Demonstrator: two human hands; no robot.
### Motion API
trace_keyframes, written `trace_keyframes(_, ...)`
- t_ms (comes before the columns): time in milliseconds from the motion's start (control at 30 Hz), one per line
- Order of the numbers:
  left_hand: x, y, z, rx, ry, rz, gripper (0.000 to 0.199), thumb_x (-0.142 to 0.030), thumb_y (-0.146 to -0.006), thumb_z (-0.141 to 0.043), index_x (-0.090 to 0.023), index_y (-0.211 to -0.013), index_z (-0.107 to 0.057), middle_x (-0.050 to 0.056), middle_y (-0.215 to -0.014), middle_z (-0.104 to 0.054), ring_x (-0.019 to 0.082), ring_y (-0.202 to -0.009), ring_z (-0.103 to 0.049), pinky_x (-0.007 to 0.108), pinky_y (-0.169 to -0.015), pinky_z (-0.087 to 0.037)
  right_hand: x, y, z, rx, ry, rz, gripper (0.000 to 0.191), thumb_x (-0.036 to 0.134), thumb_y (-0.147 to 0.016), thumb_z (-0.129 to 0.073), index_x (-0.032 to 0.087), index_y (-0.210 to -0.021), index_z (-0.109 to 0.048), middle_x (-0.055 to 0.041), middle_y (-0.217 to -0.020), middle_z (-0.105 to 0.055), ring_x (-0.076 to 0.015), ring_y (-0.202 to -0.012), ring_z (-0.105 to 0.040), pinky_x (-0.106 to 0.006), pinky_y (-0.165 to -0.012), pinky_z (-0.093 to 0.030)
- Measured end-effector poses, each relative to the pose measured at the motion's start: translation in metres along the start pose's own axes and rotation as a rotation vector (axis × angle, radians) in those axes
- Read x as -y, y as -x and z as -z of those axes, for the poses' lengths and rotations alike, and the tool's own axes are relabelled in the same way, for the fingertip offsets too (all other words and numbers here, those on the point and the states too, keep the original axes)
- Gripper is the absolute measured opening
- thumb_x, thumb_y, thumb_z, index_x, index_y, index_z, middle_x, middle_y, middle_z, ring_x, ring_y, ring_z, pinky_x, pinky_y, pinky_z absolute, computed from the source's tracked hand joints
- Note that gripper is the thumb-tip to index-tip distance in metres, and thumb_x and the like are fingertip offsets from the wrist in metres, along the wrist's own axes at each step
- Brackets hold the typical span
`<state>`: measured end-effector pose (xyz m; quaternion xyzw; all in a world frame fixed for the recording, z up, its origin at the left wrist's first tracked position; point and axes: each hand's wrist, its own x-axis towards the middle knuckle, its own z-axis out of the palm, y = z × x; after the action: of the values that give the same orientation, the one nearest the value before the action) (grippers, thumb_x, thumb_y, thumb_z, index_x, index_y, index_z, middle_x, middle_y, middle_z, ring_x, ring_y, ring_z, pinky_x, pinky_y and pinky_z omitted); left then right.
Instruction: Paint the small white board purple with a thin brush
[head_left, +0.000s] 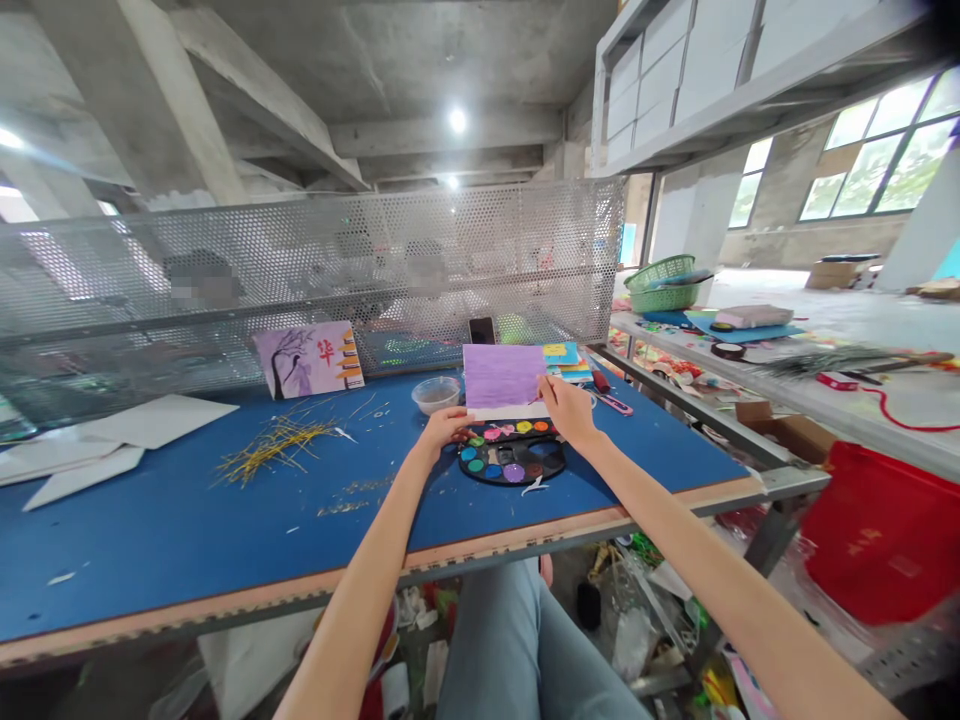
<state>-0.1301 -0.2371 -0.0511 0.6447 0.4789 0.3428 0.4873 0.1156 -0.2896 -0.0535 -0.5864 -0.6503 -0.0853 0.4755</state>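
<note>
A white sheet of card (pixel 504 378) is covered in purple paint except for a white strip along its near edge. It leans up behind a black watercolour palette (pixel 469 470) with several round paint pans. My left hand (pixel 446 428) pinches the card's lower left corner. My right hand (pixel 568 408) is closed around a thin paintbrush, mostly hidden by the fingers, with its tip against the card's lower right part. A clear plastic bowl (pixel 436 395) stands just left of the card.
A painted picture (pixel 309 360) leans against the perforated metal screen (pixel 390 280). Yellow twigs (pixel 277 447) and white boards (pixel 157 420) lie on the blue table (pixel 225 540). A pink cutter (pixel 615 404) is at right, near a shelf with a green basket (pixel 664 285).
</note>
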Motion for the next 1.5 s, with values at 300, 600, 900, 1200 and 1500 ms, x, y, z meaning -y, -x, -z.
trace_keyframes(300,-0.0010,0.0013,-0.0009,-0.007,0.004,0.010,0.025,-0.032,-0.093,-0.061,-0.013,-0.108,-0.062,0.005,-0.100,-0.067,0.015,-0.081,-0.065,0.033,-0.073,-0.056,0.0016,0.0004,0.0023,0.014,-0.009,0.012,0.055,0.049,-0.102,-0.022,0.020,-0.076,-0.061,-0.0059,-0.071,-0.070,-0.0184,-0.067,-0.065,-0.026,-0.059,-0.032)
trace_keyframes(600,-0.0016,0.0015,-0.0011,-0.011,0.005,0.009,0.025,-0.032,-0.093,-0.061,-0.013,-0.108,-0.062,0.005,-0.101,-0.067,0.015,-0.081,-0.065,0.033,-0.074,-0.056,0.0062,0.0035,0.0015,0.076,-0.068,0.067,0.057,0.052,-0.102,-0.022,0.021,-0.080,-0.065,-0.0050,-0.077,-0.072,-0.0167,-0.069,-0.065,-0.024,-0.062,-0.037)
trace_keyframes(900,-0.0009,0.0018,-0.0006,0.004,-0.008,0.006,0.024,-0.030,-0.093,-0.061,-0.013,-0.110,-0.062,0.006,-0.103,-0.066,0.015,-0.083,-0.065,0.033,-0.074,-0.056,0.0068,0.0040,0.0004,0.093,-0.102,0.079,0.050,0.047,-0.102,-0.027,0.022,-0.082,-0.064,-0.0027,-0.078,-0.072,-0.0150,-0.073,-0.067,-0.022,-0.065,-0.039)
trace_keyframes(1200,0.0004,0.0011,-0.0005,-0.003,0.008,0.003,0.025,-0.031,-0.093,-0.061,-0.013,-0.110,-0.062,0.006,-0.102,-0.066,0.015,-0.082,-0.065,0.033,-0.074,-0.056,0.0059,0.0041,-0.0006,0.085,-0.102,0.049,0.054,0.048,-0.103,-0.023,0.021,-0.080,-0.063,-0.0026,-0.072,-0.070,-0.0145,-0.065,-0.064,-0.023,-0.061,-0.038)
trace_keyframes(1500,0.0011,0.0001,-0.0010,-0.008,0.019,0.006,0.025,-0.032,-0.093,-0.061,-0.013,-0.109,-0.062,0.005,-0.101,-0.067,0.015,-0.081,-0.065,0.033,-0.073,-0.056,0.0055,0.0040,0.0000,0.058,-0.059,0.013,0.055,0.049,-0.102,-0.022,0.021,-0.080,-0.063,-0.0051,-0.071,-0.069,-0.0182,-0.068,-0.065,-0.025,-0.060,-0.036)
